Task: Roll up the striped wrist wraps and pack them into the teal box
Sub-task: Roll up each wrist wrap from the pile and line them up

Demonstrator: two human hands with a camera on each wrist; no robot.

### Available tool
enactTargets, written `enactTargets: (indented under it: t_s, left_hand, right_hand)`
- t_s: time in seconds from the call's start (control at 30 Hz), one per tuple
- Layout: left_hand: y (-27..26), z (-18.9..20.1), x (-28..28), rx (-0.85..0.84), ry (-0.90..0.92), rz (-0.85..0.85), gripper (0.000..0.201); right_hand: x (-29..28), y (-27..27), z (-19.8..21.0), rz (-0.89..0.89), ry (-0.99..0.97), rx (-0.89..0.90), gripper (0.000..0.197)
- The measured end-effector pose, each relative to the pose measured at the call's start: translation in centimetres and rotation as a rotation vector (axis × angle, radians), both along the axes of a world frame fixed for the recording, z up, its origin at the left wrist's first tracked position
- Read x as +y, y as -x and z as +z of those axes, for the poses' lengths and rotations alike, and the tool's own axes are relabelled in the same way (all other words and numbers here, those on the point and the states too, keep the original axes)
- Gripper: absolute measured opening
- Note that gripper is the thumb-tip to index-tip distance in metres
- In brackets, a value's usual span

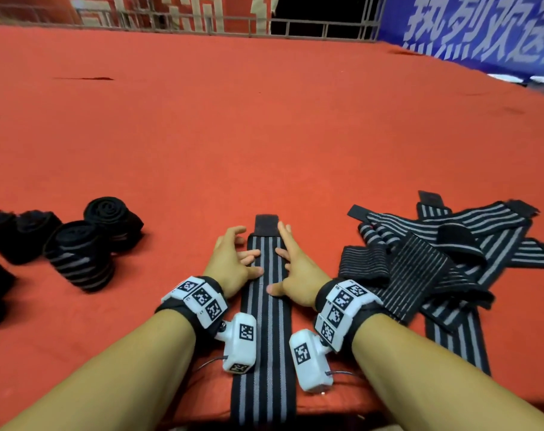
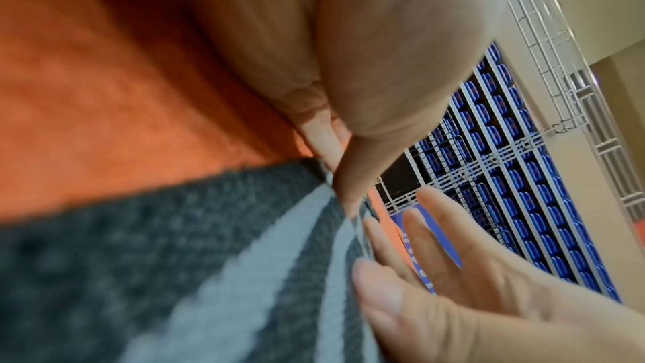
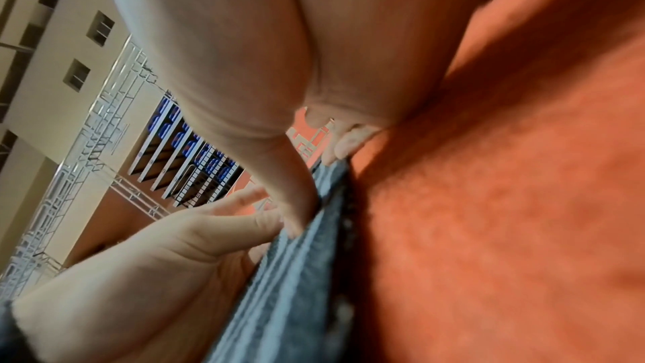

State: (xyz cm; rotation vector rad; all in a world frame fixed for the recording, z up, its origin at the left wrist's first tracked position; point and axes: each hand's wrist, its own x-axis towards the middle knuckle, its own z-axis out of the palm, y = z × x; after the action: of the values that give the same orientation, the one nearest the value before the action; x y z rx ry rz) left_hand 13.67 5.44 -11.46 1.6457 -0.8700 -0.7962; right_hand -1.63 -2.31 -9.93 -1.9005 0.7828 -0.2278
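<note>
One striped wrap lies flat and straight at lower centre of the head view, on the red cloth, black tab end pointing away. Left hand sits at its left edge, fingers spread and loosely bent, tips touching the fabric; nothing gripped. Right hand sits at the right edge, fingers mostly straight, pressing the wrap down, thumb on the stripes. Both look to be flattening it, rolling not yet started on this one.

Rolled wraps sit at middle left, several done, some blurred at the frame edge. Pile of loose wraps at right, still to be rolled. Teal box not in view, so packing looks not begun as far as shown. Roughly midway through rolling, judging by the two groups.
</note>
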Motion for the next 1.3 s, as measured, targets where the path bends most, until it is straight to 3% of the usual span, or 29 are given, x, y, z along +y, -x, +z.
enactTargets:
  t_s: [0.27, 0.63, 0.7, 0.8, 0.93, 1.07, 1.17, 1.3]
  left_hand:
    - [-0.2, -0.1, -0.6, -0.174, -0.112, -0.126, 0.074]
    - [0.4, 1.7, -1.5, -0.585, -0.328, -0.241, 0.052]
    - [0.5, 1.8, -1.7, -0.649, -0.366, -0.26, 0.048]
    - [1.6, 2.5, -1.9, -0.834, -0.475, -0.295, 0.038]
    - [2.9, 3.5, -1.8, -1.004, -0.612, -0.347, 0.035]
    - [3.7, 4.7, -2.5, -1.162, -0.689, -0.388, 0.036]
    - [4.5, 6.4, -3.4, -1.235, -0.761, -0.431, 0.033]
    - [6.7, 9.3, -6.2, -1.26, -0.824, -0.434, 0.029]
  right_hand:
    - [-0.7, -0.8, 0.1, 0.005, 0.062, 0.164, 0.112]
    - [-0.4, -1.4, 1.6, 0.008, 0.148, 0.293, 0.098]
    - [0.0, -1.8, 2.3, 0.016, 0.222, 0.356, 0.088]
    - [0.9, -2.3, 3.7, 0.083, 0.401, 0.439, 0.051]
    - [1.5, -2.1, 4.6, 0.25, 0.574, 0.58, 0.056]
    - [1.0, -0.2, 5.5, 0.343, 0.595, 0.498, 0.038]
    - [-0.2, 2.0, 6.4, 0.207, 0.521, 0.42, 0.029]
    - [-3.6, 7.1, 9.1, -0.058, 0.545, 0.318, 0.033]
